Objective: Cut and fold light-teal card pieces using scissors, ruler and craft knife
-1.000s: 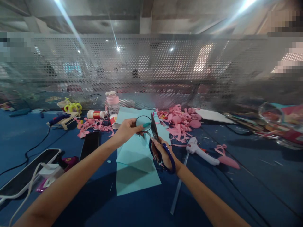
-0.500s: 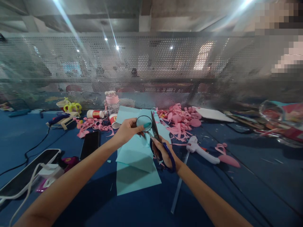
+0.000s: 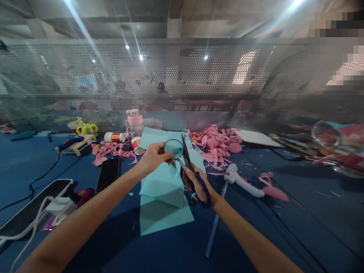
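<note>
Slightly rightward has gone the disc (image 3: pixel 173 144) (dark-rimmed, pale blue), nearer the scissors (image 3: pixel 186 151). It is up over the blue sheets (image 3: pixel 162 218), pinched in the left hand's grip (image 3: pixel 155 153). The right hand's grip (image 3: pixel 199 184) is wrapped round the scissors, which point upward just beside the disc. Rightward on the bench (image 3: pixel 113 239) lies a glue gun (image 3: pixel 244 185).

Dim; long white ceiling lights (image 3: pixel 297 3) glare, eleven and one o'clock; blur at three; flat blue bench (image 3: pixel 165 256) shadowed, six.
</note>
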A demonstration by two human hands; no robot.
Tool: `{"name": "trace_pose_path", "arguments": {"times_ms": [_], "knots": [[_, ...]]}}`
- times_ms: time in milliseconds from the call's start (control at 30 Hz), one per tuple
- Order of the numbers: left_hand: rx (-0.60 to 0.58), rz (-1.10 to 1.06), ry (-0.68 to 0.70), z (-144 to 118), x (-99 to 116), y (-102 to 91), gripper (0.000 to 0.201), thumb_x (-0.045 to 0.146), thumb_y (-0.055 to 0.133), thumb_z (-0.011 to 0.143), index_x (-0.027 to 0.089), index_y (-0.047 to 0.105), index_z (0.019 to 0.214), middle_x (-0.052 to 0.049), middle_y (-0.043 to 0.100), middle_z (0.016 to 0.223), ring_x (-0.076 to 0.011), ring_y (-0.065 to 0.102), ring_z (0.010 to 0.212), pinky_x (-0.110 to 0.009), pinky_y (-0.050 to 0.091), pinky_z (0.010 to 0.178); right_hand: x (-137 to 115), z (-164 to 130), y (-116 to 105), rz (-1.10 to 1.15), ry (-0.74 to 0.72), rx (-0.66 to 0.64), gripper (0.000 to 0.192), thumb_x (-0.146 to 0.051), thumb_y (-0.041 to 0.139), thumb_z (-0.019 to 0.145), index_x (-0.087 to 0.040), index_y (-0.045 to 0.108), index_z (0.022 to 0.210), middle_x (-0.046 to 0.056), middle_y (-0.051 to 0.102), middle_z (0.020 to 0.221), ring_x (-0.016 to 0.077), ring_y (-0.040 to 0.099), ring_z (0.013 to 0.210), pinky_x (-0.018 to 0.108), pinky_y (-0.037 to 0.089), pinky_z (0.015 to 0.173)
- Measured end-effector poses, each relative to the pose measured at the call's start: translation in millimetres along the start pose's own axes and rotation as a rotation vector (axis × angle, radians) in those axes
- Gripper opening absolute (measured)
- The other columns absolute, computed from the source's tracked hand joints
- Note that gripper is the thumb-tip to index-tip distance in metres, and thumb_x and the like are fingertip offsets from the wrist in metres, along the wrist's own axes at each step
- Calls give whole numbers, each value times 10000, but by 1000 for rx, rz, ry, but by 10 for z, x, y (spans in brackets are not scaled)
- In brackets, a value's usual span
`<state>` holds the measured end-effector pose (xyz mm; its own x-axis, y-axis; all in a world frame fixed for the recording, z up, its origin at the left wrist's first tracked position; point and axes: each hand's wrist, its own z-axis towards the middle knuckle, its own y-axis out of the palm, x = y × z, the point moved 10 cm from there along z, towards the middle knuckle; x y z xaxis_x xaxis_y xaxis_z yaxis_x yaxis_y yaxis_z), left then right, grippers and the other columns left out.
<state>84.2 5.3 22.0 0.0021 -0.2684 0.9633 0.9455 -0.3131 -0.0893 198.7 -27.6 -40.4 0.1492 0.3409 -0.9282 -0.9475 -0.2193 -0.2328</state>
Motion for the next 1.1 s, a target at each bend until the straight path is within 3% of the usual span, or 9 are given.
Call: {"name": "trace_pose_path", "arguments": {"times_ms": [633, 1100], "knots": [[-3, -23, 8, -9, 20, 24, 419, 469, 753, 566, 118, 569, 703, -22, 631, 602, -104, 579, 497, -228, 480, 520, -7, 0, -26, -97, -46, 8, 324, -494, 378, 884, -195, 420, 766, -67, 426, 496, 66, 383, 396, 207, 325, 400], [-1, -10, 0, -3, 9, 0, 377, 406, 777, 556, 118, 567, 678, -6, 621, 587, -87, 556, 473, -217, 462, 500, -20, -8, -30, -73, -28, 10, 325, -500, 393, 877, -197, 429, 764, -84, 398, 456, 60, 368, 355, 204, 305, 371]]}}
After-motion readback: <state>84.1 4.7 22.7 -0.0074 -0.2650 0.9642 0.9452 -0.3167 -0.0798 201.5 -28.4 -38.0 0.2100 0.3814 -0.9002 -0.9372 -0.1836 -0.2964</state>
